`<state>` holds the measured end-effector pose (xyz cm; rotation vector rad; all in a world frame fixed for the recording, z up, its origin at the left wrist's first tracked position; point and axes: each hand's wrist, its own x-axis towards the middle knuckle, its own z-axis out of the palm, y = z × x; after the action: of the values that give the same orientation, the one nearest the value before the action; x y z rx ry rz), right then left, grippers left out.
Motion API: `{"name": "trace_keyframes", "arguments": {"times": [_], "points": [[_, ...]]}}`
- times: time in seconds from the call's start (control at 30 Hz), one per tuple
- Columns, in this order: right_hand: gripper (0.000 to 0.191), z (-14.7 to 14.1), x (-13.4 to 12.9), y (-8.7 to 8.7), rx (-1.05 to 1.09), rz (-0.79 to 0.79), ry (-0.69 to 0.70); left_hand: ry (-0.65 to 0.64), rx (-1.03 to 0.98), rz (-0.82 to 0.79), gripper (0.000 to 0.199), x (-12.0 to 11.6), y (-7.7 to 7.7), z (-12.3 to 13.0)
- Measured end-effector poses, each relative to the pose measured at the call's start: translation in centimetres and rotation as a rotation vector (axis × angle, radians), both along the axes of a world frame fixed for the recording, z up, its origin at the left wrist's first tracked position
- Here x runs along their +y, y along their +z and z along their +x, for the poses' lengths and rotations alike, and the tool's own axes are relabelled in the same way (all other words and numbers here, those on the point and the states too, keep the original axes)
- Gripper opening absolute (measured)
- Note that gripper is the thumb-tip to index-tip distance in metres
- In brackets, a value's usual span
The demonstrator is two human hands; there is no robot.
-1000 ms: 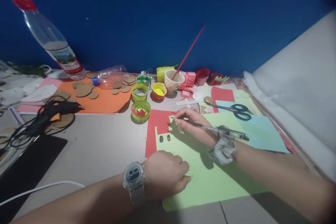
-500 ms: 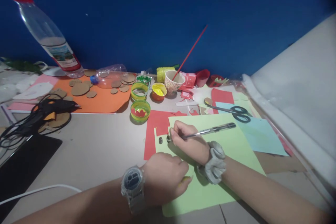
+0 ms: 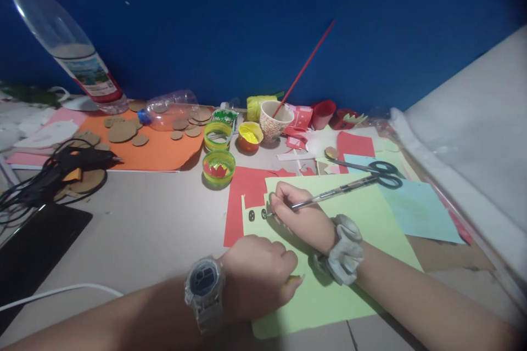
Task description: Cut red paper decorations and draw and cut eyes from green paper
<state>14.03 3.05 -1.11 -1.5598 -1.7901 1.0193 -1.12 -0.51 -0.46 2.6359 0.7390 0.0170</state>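
Note:
My right hand grips a clear-barrelled black pen, its tip close beside the right one of two small black ovals. These ovals are drawn near the notched upper left edge of a light green paper. Lower on that sheet rests my left hand, fingers curled, with a bit of something yellowish showing by the thumb; what it is I cannot make out. Red paper lies partly beneath the green sheet.
Scissors lie on blue paper at right. Behind stand a patterned cup holding a red stick, and green-yellow tape rings. Leftward are a glue gun, a phone, a tall bottle and cardboard discs.
The pen tip has shifted slightly right, off the right oval, which now shows more fully. My left hand stays on the paper. The camera view has tilted a little.

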Motion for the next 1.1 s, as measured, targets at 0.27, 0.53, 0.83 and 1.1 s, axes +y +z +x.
{"name": "trace_keyframes", "arguments": {"times": [0.27,0.53,0.83,1.1], "points": [[0.024,0.11,0.03,-0.19,0.035,-0.034,0.017,-0.019,0.025,-0.034,0.024,0.25,0.41,0.15],[0.024,0.03,0.05,0.05,0.028,-0.010,0.020,-0.017,0.011,-0.010,0.025,0.11,0.07,0.02],[0.025,0.18,0.05,-0.04,0.013,-0.008,0.051,-0.022,0.026,-0.010,0.025,0.14,0.27,-0.01],[0.024,0.15,0.07,-0.02,0.017,-0.011,0.020,-0.028,0.033,-0.020,0.025,0.26,0.51,0.00]]}}
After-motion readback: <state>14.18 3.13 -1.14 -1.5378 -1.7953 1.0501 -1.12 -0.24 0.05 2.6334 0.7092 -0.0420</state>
